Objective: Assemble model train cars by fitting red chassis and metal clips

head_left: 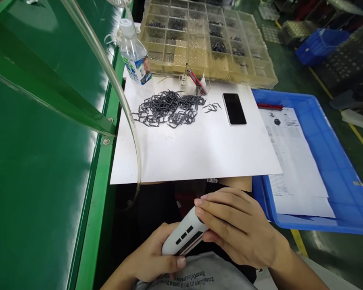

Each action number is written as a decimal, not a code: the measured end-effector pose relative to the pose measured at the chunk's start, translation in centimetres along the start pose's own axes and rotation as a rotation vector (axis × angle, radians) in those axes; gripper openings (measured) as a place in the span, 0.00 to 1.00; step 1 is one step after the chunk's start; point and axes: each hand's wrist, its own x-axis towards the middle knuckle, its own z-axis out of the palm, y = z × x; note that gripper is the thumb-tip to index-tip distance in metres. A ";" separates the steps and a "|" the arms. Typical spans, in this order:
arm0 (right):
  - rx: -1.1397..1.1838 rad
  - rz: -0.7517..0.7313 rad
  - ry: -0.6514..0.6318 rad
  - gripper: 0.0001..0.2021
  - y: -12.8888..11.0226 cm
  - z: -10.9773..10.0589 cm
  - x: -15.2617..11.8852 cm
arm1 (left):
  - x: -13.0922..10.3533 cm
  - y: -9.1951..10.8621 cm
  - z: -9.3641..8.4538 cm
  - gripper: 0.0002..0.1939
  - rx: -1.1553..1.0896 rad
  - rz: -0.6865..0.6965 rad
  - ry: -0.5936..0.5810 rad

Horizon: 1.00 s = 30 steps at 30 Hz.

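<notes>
A white rounded device [185, 231] with black slots and a dark and red stripe is held in front of my body, below the table's front edge. My left hand [157, 253] wraps round its lower left end, thumb across the near side. At the upper right end, my right hand [240, 227] grips it with fingertips over the top and the thumb underneath. On the white sheet [199, 153] lies a pile of dark grey bent clips [169, 106], with several loose ones [212, 108] to its right. A black-screened phone [234, 108] rests farther right.
A water bottle [135, 52] stands at the back left before a compartment tray [205, 74] of dark parts. A small clear box [204, 90] holds red-handled tools. A clear tube [104, 58] hangs at left beside green panels. Papers lie in a blue bin [332, 161] at right.
</notes>
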 end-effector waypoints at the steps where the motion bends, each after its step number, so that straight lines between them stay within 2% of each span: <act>1: -0.036 -0.001 0.001 0.15 -0.1 0.0 -0.4 | 0.1 -0.1 0.1 0.28 -0.005 -0.016 -0.007; 4: -0.099 0.008 0.012 0.14 -0.4 0.0 -1.2 | 0.2 -0.2 0.4 0.31 -0.006 -0.042 -0.005; 10: -0.021 0.068 0.070 0.13 -0.8 0.4 -1.8 | 0.5 0.1 0.9 0.33 0.019 -0.071 -0.035; 13: -0.009 0.062 0.077 0.13 -0.4 0.7 -2.4 | 0.3 -0.1 0.9 0.33 0.058 -0.104 -0.001; 17: 0.025 0.039 0.067 0.12 0.0 0.8 -3.2 | -0.1 -0.7 0.7 0.29 0.238 -0.094 0.062; 21: -0.020 0.060 0.061 0.13 -0.3 0.7 -3.5 | -0.3 -0.5 0.8 0.19 0.438 -0.069 0.138; 25: 0.020 0.061 0.055 0.13 -0.5 0.2 -3.4 | -0.2 0.8 1.1 0.14 0.624 -0.076 0.098; 30: 0.006 -0.067 0.007 0.15 -0.2 -0.2 -3.6 | -0.1 1.7 1.1 0.12 0.616 -0.078 -0.009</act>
